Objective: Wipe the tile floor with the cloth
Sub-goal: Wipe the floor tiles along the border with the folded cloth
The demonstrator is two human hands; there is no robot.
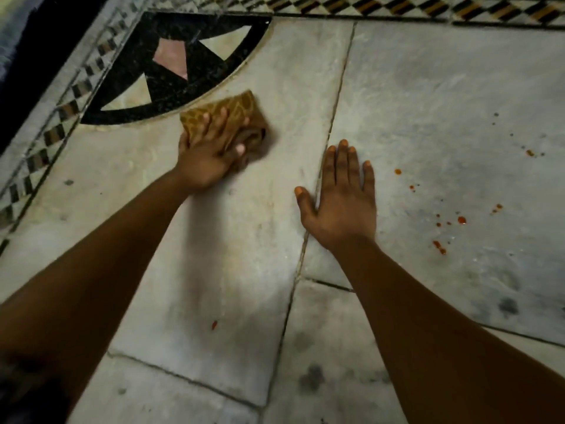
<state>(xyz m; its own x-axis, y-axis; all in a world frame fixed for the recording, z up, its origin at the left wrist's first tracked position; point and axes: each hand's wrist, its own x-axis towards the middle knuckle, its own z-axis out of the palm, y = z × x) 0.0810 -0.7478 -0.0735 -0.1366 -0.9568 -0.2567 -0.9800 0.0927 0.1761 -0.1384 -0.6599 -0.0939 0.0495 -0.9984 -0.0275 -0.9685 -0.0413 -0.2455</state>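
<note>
One brown patterned cloth (226,117) is pressed to the tile floor (443,87) under the left hand (211,151); the right hand (342,200) is laid flat, fingers spread, empty; no writing is seen.

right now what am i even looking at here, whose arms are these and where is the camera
The camera sits on a person's head, looking forward and down, so the two bare arms are that person's own. There is no machine, and this is the only view. The left hand presses a folded brown patterned cloth onto the grey tile floor, beside a black inlay. The cloth looks slightly blurred. The right hand lies flat and open on the floor, holding nothing, across a joint between tiles. Small red spots dot the tile to its right, and one more lies between the arms.
</note>
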